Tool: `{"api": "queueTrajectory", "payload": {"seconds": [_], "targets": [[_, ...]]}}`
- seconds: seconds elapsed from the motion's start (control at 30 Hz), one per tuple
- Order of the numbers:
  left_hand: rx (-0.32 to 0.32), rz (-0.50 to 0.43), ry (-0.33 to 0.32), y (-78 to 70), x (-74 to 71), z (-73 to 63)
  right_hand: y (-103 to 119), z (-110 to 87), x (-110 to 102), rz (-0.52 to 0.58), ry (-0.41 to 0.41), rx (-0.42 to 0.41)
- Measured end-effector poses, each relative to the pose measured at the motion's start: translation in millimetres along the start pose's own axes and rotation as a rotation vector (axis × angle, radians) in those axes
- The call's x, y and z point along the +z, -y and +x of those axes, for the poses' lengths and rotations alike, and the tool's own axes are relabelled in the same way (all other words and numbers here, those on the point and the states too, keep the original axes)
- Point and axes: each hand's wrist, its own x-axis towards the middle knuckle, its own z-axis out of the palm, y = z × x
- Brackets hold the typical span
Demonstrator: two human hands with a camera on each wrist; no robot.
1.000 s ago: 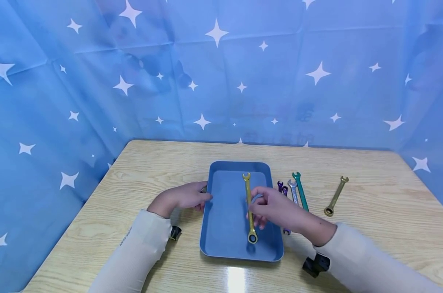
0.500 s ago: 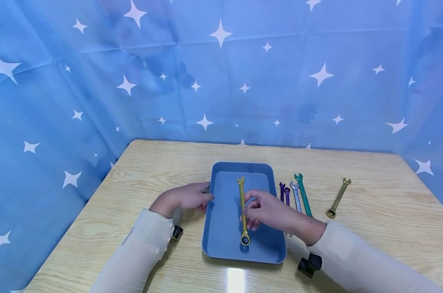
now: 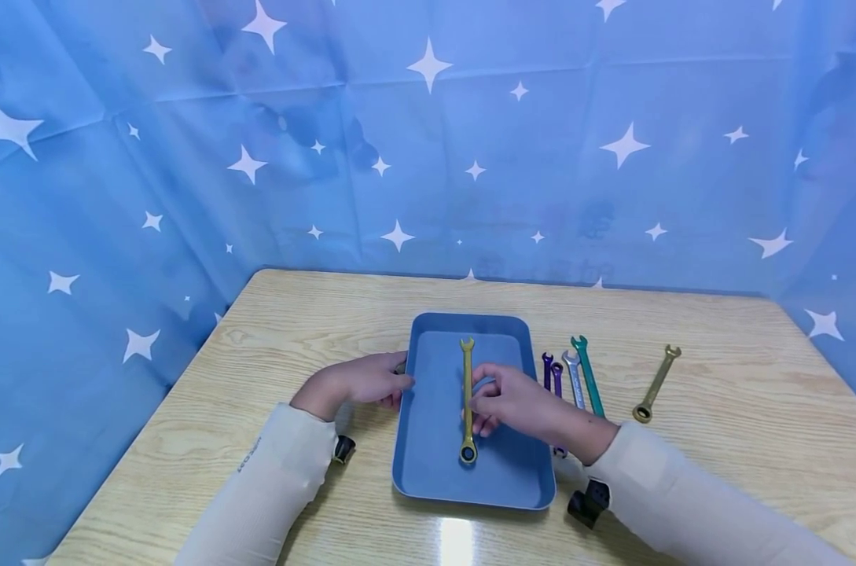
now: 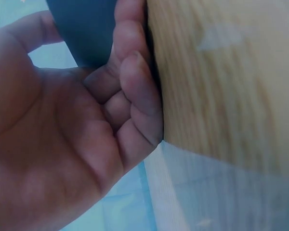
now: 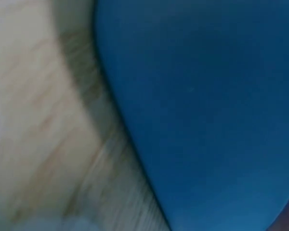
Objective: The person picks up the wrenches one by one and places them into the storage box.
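Observation:
Inside the outline of a blue rectangular tray [image 3: 435,452], my right hand [image 3: 516,402] pinches a gold combination wrench [image 3: 468,369] near its middle. The open end points away from me and the ring end points toward me; I cannot tell whether the wrench touches the tray floor. My left hand [image 3: 367,379] holds the tray's left side, thumb at the rim. In the left wrist view, the curled fingers [image 4: 137,79] lie low against the table beside the tray wall [image 4: 86,36]. The right wrist view is filled mostly by the tray's outer wall [image 5: 197,106].
Right of the tray lie two purple wrenches [image 3: 547,369], a silver wrench [image 3: 575,381] and a green wrench [image 3: 589,377], partly hidden by my right arm. Farther right lies a brass-coloured wrench [image 3: 657,384]. A blue star-patterned curtain [image 3: 428,157] hangs behind the wooden table [image 3: 314,318].
My right hand has carried the gold wrench slightly left over the tray, and the wrench now stands straighter in line with it. The left hand keeps its hold. The head view has shifted slightly.

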Motion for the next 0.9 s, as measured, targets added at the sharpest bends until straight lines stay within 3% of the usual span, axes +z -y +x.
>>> {"api": "queueTrajectory", "payload": {"seconds": [0.9], "targets": [[0.042, -0.004, 0.006, 1.2, -0.6, -0.6, -10.5, 8.2, 1.4, -0.040, 0.061, 0.023]]}}
